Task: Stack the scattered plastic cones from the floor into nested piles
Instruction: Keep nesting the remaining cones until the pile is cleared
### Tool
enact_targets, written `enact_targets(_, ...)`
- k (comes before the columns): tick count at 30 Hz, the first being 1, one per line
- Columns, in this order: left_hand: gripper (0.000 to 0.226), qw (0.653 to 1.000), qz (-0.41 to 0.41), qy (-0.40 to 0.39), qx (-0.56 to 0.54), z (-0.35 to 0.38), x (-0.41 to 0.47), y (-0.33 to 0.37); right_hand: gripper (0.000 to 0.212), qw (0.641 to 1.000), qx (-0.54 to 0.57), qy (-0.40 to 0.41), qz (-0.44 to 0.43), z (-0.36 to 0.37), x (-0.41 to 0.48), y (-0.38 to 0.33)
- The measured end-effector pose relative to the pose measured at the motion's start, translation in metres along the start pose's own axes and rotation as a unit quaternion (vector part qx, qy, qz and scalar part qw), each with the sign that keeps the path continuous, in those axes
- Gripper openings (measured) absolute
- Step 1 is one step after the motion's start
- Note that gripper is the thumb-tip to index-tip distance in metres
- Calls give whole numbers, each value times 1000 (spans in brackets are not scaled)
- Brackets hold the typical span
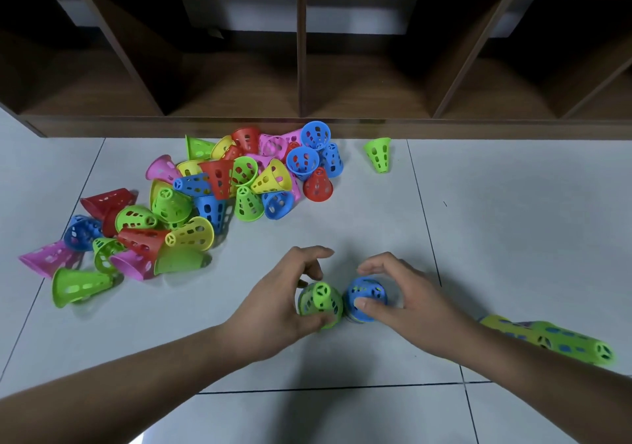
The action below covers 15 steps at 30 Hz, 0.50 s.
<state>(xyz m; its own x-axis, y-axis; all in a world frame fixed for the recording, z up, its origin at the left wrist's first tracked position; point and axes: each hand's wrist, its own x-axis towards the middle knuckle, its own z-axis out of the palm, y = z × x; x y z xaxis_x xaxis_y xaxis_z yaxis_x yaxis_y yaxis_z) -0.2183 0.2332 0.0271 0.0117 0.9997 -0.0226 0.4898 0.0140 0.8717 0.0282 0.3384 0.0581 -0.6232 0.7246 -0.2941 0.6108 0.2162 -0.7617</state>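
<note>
A heap of roughly thirty perforated plastic cones in five colours lies far left. Near centre, the left hand curls round one green perforated cone. Just beside it, the right hand pinches one blue perforated cone. One lone green cone lies far right, and one nested yellow-green pile lies near right.

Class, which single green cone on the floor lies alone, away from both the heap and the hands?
The green cone beside the shelf base, right of the heap: nothing touches it.

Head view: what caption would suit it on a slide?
Left hand grips a green cone, right hand a blue cone, beside a heap of loose cones.
</note>
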Motion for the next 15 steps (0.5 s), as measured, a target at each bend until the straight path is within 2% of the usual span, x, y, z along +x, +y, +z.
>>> enact_targets(4,98,1000,3,17,-5,-11,10,-5,35,1000,-4,27,3,-12,20,1)
enact_targets(7,95,999,7,52,3,-31,28,-14,31,998,-6,62,-7,-25,58,13)
enact_targets(11,71,992,20,103,70,-59,54,-35,23,992,-62,108,-19,-45,119,31)
enact_targets(15,44,976,39,138,164,-90,74,-58,36,977,-191,97,-10,-71,175,37)
